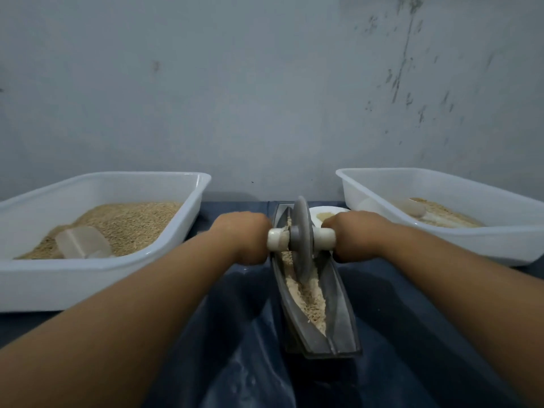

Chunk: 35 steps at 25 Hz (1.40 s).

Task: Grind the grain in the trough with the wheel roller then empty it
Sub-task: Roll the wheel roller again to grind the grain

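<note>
Long, narrow, boat-shaped grey metal trough [316, 304] lying lengthwise on dark blue cloth [250, 334], running from the near edge toward the back wall. Pale, coarse, partly crushed grain [309, 298] heaped along the channel between the two raised rims. Grey metal disc-shaped wheel roller [300, 240] standing upright in the channel toward the far half, disc edge down in the grain, white cylindrical axle handle [323, 237] crossing above both rims. Left hand [244, 234] wrapped round the left end of the handle, right hand [350, 231] wrapped round the right end, fingers curled over, knuckles just outside the trough walls. Open run of grain-filled channel between wheel and near tip; shorter stretch beyond the wheel to the far tip, close to the wall. Small white round plate [326, 213] with a little pale powder just behind the right hand, beside the far end. Large white rectangular plastic tub [188, 213] of tan grain with a translucent scoop [84, 242] to the left, near corner just beside the left wrist. Second white plastic tub [441, 240] with a thinner layer to the right, rim near the right forearm. Bare cloth on both sides of the near half.
</note>
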{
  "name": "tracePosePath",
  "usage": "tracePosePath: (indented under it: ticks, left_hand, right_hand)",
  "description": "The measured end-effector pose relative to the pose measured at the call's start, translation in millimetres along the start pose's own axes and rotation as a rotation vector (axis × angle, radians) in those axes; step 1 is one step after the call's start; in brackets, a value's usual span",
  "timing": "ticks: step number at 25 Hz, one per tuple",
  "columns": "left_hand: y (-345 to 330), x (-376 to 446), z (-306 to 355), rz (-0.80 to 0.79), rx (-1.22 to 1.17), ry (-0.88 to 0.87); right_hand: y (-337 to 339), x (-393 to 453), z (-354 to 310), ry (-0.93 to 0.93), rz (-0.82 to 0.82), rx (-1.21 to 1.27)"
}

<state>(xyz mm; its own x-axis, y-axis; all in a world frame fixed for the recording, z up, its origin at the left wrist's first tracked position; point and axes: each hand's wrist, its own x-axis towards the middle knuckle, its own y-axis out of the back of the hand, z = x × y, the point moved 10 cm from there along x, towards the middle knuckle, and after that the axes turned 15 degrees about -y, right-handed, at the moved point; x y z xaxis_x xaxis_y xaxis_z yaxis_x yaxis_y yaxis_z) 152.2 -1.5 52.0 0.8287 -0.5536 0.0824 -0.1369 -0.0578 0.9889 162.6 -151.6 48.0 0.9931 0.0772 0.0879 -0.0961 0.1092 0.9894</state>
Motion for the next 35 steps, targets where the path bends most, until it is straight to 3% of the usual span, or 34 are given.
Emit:
tracePosePath:
  ticks: [3, 5, 8, 11, 17, 26, 32, 35]
  left_hand:
    - [-6.3, -25.1, 14.0, -0.055, -0.047, -0.046]
    - [-1.6, -32.7, 20.1, -0.008, 0.011, -0.058]
    - [9.5, -24.7, 18.4, 0.120, 0.146, -0.034]
    - [7.2, -4.8, 4.4, 0.135, 0.141, 0.001]
    - [3.5, 7.5, -2.3, 0.092, 0.125, -0.010]
    - [7.3, -41.7, 27.4, 0.034, 0.000, -0.011]
    - [28.0, -62.3, 42.2, 0.155, 0.084, -0.045]
    - [18.0, -49.3, 34.4, 0.141, 0.099, -0.009]
  right_hand:
    - [-1.3, -32.1, 1.1, 0.044, -0.056, 0.014]
    - [-4.0, -45.8, 5.1, 0.046, -0.064, 0.049]
    - [-1.4, -37.4, 4.6, 0.023, 0.090, 0.003]
    - [9.1, -10.7, -0.6, 0.008, 0.221, 0.011]
    - [2.7, 1.4, 4.2, -0.008, 0.195, 0.030]
    - [12.8, -57.7, -1.2, 0.028, 0.080, -0.020]
    - [16.3, -83.8, 12.3, 0.010, -0.119, 0.025]
    - [9.6, -66.4, 8.9, -0.017, -0.005, -0.027]
